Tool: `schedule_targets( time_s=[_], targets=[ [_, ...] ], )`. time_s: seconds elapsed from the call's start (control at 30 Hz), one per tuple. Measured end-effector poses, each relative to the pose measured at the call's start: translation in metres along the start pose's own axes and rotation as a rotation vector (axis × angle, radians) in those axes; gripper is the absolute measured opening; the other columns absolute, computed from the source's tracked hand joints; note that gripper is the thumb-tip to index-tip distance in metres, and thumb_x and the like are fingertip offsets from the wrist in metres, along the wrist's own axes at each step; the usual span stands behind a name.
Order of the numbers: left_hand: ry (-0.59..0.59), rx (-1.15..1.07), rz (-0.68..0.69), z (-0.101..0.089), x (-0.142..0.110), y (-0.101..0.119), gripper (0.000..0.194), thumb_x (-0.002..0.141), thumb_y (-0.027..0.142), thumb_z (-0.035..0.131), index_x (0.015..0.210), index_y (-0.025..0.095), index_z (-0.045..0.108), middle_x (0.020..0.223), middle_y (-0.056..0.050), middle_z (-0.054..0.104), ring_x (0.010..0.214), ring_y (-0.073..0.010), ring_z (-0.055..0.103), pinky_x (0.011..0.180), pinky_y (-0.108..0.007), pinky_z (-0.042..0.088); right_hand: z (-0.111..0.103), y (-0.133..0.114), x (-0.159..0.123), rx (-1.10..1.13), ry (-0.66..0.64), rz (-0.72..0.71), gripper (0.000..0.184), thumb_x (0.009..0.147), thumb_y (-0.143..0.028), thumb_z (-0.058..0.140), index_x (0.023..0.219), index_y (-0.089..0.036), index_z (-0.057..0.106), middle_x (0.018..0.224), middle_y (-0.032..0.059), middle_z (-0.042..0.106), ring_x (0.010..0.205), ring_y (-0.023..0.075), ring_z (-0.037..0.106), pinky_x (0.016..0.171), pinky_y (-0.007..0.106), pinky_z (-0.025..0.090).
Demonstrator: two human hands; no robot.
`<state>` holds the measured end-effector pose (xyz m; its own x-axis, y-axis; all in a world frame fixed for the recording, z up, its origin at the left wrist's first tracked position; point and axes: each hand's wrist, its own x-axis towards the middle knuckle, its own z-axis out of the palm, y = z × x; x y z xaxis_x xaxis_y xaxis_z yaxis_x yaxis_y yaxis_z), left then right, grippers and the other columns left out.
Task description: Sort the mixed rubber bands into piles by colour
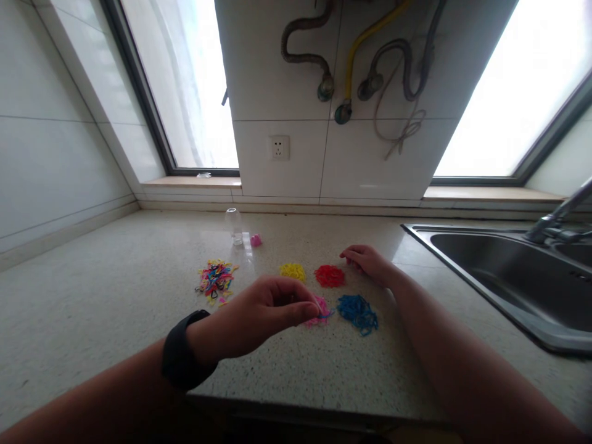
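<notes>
My left hand (pixel 277 308), with a dark band on its wrist, is closed in a pinch over the pink pile of small rubber bands (pixel 322 304). A thin blue rubber band (pixel 326 316) shows at its fingertips. Just right of it lies a pile of blue rubber bands (pixel 357 312). My right hand (pixel 365 260) rests on the counter beside the red rubber bands (pixel 329 276), fingers loosely bent and apart, holding nothing I can see. Behind my left hand is a yellow pile (pixel 293 271). A mixed-colour pile (pixel 216 279) lies to the left.
A clear bottle (pixel 234 227) stands at the back of the speckled counter (pixel 287 376), with a pink cap (pixel 256 240) beside it. On the right is a steel sink (pixel 490 271) with a faucet (pixel 555 222). Hoses (pixel 354 55) hang on the tiled wall above a socket (pixel 279 147).
</notes>
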<state>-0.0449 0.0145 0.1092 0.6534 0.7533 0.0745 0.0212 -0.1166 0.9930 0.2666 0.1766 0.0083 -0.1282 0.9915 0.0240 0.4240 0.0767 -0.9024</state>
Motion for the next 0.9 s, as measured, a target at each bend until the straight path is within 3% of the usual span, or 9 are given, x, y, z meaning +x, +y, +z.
schedule_targets(
  time_s=[0.27,0.43,0.57,0.73,0.9],
  targets=[
    [0.02,-0.023,0.009,0.006,-0.001,0.006,0.022,0.086,0.038,0.069,0.085,0.016,0.069,0.062,0.004,0.049,0.055,-0.0067,0.034,0.052,-0.021,0.031,0.001,0.0,0.0,-0.025,0.001,0.003,0.03,0.082,-0.043,0.061,0.088,-0.015,0.071,0.063,-0.001,0.055,0.049,0.0076,0.042,0.044,0.021,0.032],
    [0.036,0.065,0.03,0.008,0.002,-0.001,0.022,0.087,0.038,0.068,0.087,0.016,0.07,0.072,0.001,0.058,0.063,-0.0086,0.044,0.059,-0.022,0.037,0.002,-0.006,-0.002,-0.003,0.002,0.007,0.026,0.083,-0.039,0.061,0.086,-0.015,0.072,0.066,0.0002,0.058,0.049,0.007,0.043,0.044,0.021,0.033],
    [0.038,0.358,0.065,0.008,0.006,-0.003,0.027,0.09,0.044,0.063,0.092,0.018,0.071,0.074,0.0,0.06,0.064,-0.0102,0.046,0.057,-0.023,0.035,0.002,-0.008,-0.003,-0.011,0.012,0.019,0.025,0.083,-0.037,0.062,0.086,-0.015,0.072,0.064,-0.0005,0.057,0.048,0.0068,0.042,0.043,0.021,0.033],
    [-0.026,0.757,0.211,0.019,0.023,-0.001,0.024,0.095,0.041,0.057,0.093,0.021,0.071,0.079,-0.001,0.064,0.07,-0.0121,0.054,0.065,-0.026,0.039,0.002,-0.005,-0.002,0.002,0.022,0.013,0.024,0.083,-0.037,0.061,0.086,-0.015,0.072,0.063,-0.0011,0.055,0.048,0.0071,0.042,0.042,0.02,0.031],
    [-0.087,1.095,0.269,0.041,0.058,-0.025,0.024,0.095,0.039,0.056,0.091,0.021,0.072,0.081,-0.005,0.067,0.07,-0.0156,0.059,0.063,-0.029,0.04,0.002,0.0,0.001,0.036,0.03,-0.009,0.025,0.083,-0.037,0.062,0.086,-0.015,0.072,0.063,-0.0013,0.056,0.049,0.007,0.043,0.043,0.02,0.031]
  ],
)
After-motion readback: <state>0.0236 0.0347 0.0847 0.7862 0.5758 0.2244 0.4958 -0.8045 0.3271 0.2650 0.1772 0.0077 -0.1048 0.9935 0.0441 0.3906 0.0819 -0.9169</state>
